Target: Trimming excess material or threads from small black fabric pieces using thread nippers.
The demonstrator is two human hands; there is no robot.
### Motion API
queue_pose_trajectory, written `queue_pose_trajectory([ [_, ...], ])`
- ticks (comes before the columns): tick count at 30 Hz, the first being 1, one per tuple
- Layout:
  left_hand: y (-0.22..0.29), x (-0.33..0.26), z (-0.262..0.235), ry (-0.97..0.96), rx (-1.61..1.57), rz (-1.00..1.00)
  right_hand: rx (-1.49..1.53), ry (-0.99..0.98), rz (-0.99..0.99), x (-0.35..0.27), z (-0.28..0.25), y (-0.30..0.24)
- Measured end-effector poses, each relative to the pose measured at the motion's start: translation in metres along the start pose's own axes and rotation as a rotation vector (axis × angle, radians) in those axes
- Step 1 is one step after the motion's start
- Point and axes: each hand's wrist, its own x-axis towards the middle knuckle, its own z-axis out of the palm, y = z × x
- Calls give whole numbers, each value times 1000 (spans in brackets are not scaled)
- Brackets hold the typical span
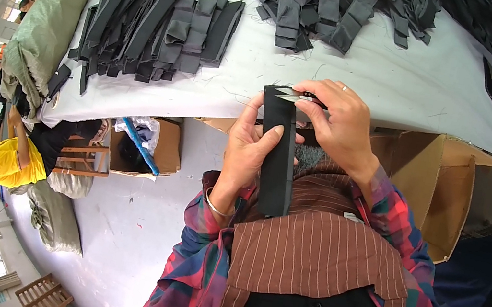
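My left hand [241, 153] grips a long black fabric strip [276, 175] along its side, thumb across the front. The strip hangs nearly upright before my apron. In my right hand [344, 126] is a small pair of thread snips [290, 96], pinched between thumb and fingers. The two pointed blades are apart and lie at the strip's top end, near loose threads; whether they touch the cloth I cannot tell. Just beyond my hands, a row of dark fabric strips [155, 32] lies on the white table [158, 93], and a looser heap of them [343, 13] sits farther back.
Under the table's near edge stand a large cardboard box [450, 189] on my right and a smaller box [169, 146] on my left. A person in a yellow top [14, 159] sits at far left, near stuffed sacks [47, 33]. A wooden stool [84, 158] stands close by.
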Motion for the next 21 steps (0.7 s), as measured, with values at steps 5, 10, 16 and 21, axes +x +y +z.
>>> queue_pose_trajectory([
  [5,6,-5,5,9,25,-42,-81,22,-110,4,9,-2],
  [10,2,-16,12,25,95,-34,-118,-4,-128,4,3,-7],
  [16,-44,-19,1,56,-85,66,582,-205,329,-20,-4,3],
  [21,-41,-24,-4,77,-15,150,645,-337,346,-39,5,-14],
])
